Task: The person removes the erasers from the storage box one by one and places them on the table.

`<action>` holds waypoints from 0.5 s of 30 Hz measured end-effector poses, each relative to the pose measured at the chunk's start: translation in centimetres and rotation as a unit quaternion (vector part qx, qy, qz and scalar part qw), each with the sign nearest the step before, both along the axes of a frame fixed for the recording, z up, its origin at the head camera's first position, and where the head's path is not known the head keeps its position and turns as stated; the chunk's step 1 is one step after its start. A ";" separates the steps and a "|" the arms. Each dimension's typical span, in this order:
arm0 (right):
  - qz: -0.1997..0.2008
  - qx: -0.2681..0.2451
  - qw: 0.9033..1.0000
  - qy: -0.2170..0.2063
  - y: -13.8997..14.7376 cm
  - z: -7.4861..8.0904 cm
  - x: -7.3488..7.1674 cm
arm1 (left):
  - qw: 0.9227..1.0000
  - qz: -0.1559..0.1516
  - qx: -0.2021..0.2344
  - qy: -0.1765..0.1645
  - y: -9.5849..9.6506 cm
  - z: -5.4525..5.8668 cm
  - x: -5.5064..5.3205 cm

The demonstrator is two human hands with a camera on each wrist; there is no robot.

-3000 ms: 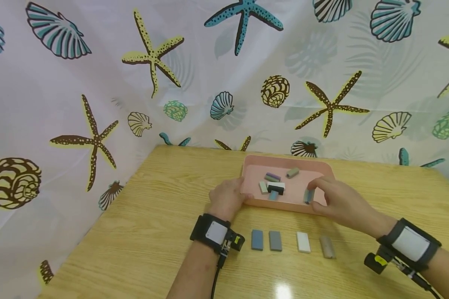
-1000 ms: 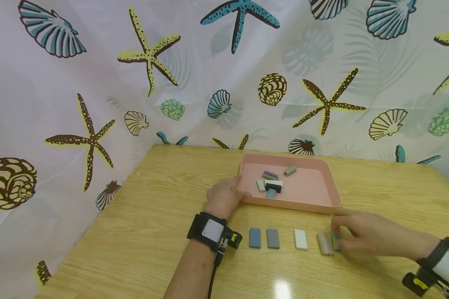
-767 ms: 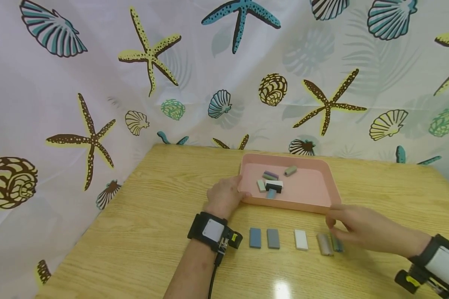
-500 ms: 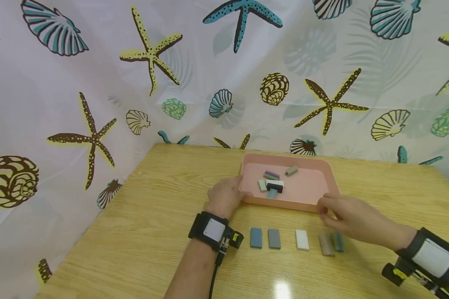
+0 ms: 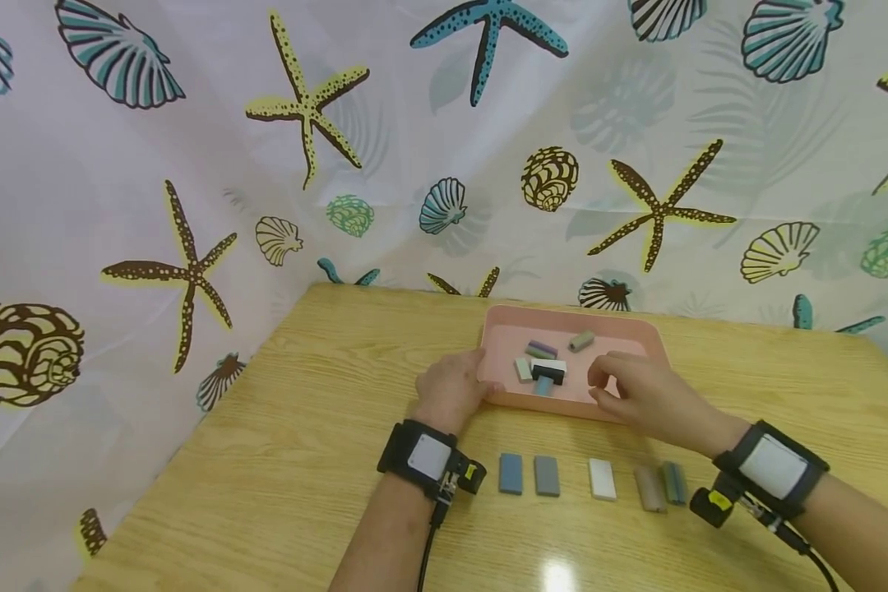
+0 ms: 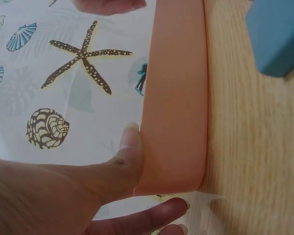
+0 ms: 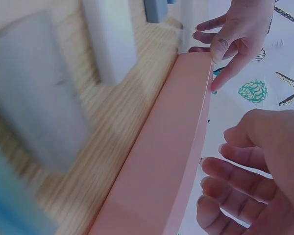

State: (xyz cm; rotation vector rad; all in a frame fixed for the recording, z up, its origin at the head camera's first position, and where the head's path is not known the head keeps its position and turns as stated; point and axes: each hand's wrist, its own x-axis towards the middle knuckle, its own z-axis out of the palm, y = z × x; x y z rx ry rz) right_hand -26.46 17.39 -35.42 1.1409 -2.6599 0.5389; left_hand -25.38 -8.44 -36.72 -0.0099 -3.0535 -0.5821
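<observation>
My left hand [image 5: 450,386] grips the left front corner of the pink tray [image 5: 562,406], thumb [image 6: 130,139] at its rim and fingers around the outside. Above the tray's right half is my right hand [image 5: 651,399], fingers loosely bent, thumb apart from them, holding nothing. Inside the tray lie a purple-and-green piece [image 5: 542,350], an olive piece [image 5: 580,341], a pale block [image 5: 523,370], and a white block with a black band [image 5: 548,374] beside a light blue piece [image 5: 543,386]. All are small and eraser-like.
In front of the tray, a row on the wooden table [image 5: 303,427] runs from a blue block [image 5: 511,474] through a grey block [image 5: 547,476], a white block [image 5: 603,479] and a brownish grooved piece [image 5: 650,489] to a blue-green grooved piece [image 5: 674,483]. A shell-patterned cloth [image 5: 400,148] hangs behind.
My right hand took the blue-green piece from the tray, set it beside the brownish piece, let go, and moved back left over the tray. My left hand stays at the corner.
</observation>
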 end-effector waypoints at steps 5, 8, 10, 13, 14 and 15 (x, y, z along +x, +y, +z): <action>0.012 0.006 1.000 0.011 -2.1 -0.4 -1.1 | 1.000 0.000 -0.004 -0.004 -0.1 0.0 -0.1; 0.009 0.015 1.000 -0.009 -3.1 -0.6 -1.7 | 1.000 -0.001 -0.005 -0.007 -0.2 0.0 -0.1; 0.007 0.017 0.999 -0.026 -3.6 -0.8 -2.1 | 1.000 0.000 -0.007 -0.007 -0.2 -0.1 -0.1; 0.005 0.020 0.998 -0.051 -4.0 -1.1 -2.6 | 1.000 0.000 -0.008 -0.007 -0.1 0.0 -0.1; 0.005 0.021 0.998 -0.060 -4.1 -1.1 -2.8 | 1.000 0.000 -0.007 -0.006 -0.1 0.0 -0.1; 0.003 0.022 0.997 -0.070 -4.2 -1.2 -2.9 | 1.000 -0.001 -0.007 -0.005 -0.2 0.0 -0.1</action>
